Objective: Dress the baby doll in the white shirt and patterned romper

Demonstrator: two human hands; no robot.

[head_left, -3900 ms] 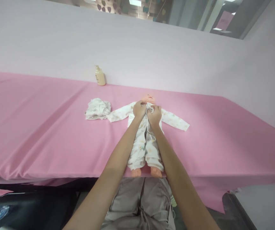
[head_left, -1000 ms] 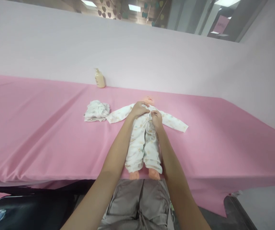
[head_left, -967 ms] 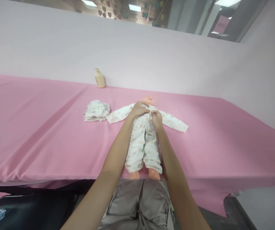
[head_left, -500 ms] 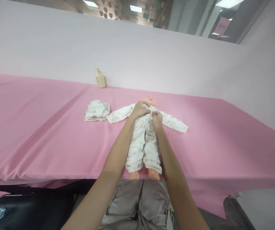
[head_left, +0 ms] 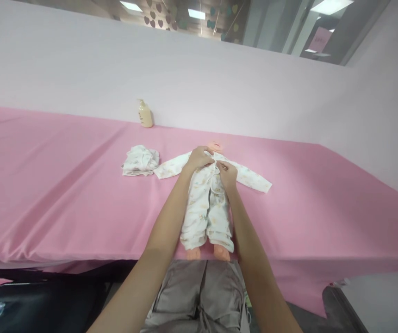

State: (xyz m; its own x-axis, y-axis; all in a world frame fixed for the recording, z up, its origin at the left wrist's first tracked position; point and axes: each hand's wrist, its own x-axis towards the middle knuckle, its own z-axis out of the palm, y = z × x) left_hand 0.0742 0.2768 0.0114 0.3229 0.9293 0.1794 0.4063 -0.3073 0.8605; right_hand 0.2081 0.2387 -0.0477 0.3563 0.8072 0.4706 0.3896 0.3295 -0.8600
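Note:
A baby doll (head_left: 221, 252) lies on its back, feet at the front table edge, dressed in a white patterned baby romper (head_left: 196, 203). Both sleeves are spread out to the sides. My left hand (head_left: 199, 158) is at the upper chest, its fingers pinched on the cloth below the neck. Close beside it, my right hand (head_left: 228, 173) is closed on the romper's front edge, fingertips near the left hand's. The front hangs partly apart below the hands. Whatever small fastening lies between the fingertips is too small to make out.
Folded white patterned cloth (head_left: 140, 160) lies left of the doll, next to a sleeve end. A pale yellow pump bottle (head_left: 145, 114) stands by the wall. Pink cloth (head_left: 81, 208) covers the table. A black chair (head_left: 46, 305) is at the lower left.
Both hands have shifted slightly at the romper's neck. The right hand's fingers have turned and reach further left toward the left fingertips. The doll stays in place.

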